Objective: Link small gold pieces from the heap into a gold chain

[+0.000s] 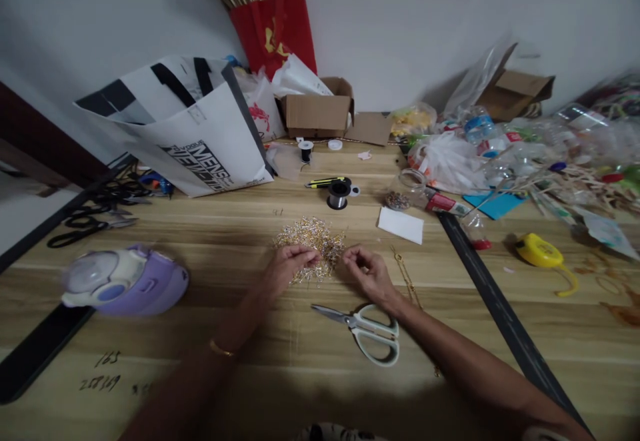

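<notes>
A glittering heap of small gold and silver pieces (307, 231), perhaps beads on wire, lies in the middle of the wooden table. At its near left edge my left hand (290, 264) pinches thumb and fingertips together over the heap. My right hand (367, 271) is at the heap's right side, its thumb and forefinger also pressed together. Whatever is between the fingertips of either hand is too fine to make out. A thin gold chain (407, 278) lies beside my right hand. Scissors with pale handles (360, 324) rest just below it.
Behind the heap are a spool of silver wire (339, 193), a yellow-black utility knife (325, 182) and a white paper (400, 225). A purple-and-white bottle (135, 281) lies left. A white bag (195, 138) stands behind it. A yellow tape measure (540, 251) and plastic bottles occupy the right.
</notes>
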Available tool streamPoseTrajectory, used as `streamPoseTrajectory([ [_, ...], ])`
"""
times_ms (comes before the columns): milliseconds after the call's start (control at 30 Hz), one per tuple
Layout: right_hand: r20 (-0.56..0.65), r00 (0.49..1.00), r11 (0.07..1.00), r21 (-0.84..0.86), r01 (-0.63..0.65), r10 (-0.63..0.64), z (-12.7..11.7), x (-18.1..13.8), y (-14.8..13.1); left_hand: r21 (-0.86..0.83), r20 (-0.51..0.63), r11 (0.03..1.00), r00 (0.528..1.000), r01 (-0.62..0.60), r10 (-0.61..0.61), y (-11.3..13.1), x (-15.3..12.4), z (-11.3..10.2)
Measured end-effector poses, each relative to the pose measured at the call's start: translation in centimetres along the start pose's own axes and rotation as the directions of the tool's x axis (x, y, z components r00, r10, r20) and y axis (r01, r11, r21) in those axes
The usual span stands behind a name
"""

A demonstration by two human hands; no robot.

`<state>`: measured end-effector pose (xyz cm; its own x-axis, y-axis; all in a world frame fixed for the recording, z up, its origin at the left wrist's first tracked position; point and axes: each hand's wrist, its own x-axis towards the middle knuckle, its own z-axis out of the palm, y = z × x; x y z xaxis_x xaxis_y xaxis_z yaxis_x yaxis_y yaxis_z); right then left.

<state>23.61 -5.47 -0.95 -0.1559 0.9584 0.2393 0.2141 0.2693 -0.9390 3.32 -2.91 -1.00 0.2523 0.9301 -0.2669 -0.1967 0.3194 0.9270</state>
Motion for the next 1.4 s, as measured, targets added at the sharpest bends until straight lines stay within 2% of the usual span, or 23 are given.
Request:
streamPoseTrajectory([
  [233, 0.099, 0.995, 0.997, -0.075, 0.027, -0.020, 1.3, -0.5, -1.6, -0.027, 0.040, 1.000, 0.999, 0.008, -0.007, -0.5, -0.9, 0.4],
  [467, 0.185, 0.982, 0.986, -0.157, 0.060, -0.031, 1.3, 0.0, -1.7, 0.025, 0.064, 1.000, 0.998, -0.010, 0.009, 0.1, -1.4, 0.5],
  [633, 0.180, 0.983, 0.983, -0.171, 0.061, -0.029, 1.3, 0.2, -1.4, 0.080, 0.064, 0.997, 0.998, -0.023, 0.018, -0.1, -1.6, 0.6],
  [1000, 0.102, 0.994, 0.997, -0.067, 0.038, -0.031, 2.0, -0.5, 0.1, 0.193, 0.058, 0.980, 0.998, -0.045, 0.035, -0.4, -1.6, 0.7],
  [1400, 0.152, 0.975, 0.966, -0.178, 0.187, -0.161, 1.8, -1.1, 0.9, 0.379, 0.008, 0.911, 0.985, -0.165, 0.175, -1.1, -1.8, 0.9],
])
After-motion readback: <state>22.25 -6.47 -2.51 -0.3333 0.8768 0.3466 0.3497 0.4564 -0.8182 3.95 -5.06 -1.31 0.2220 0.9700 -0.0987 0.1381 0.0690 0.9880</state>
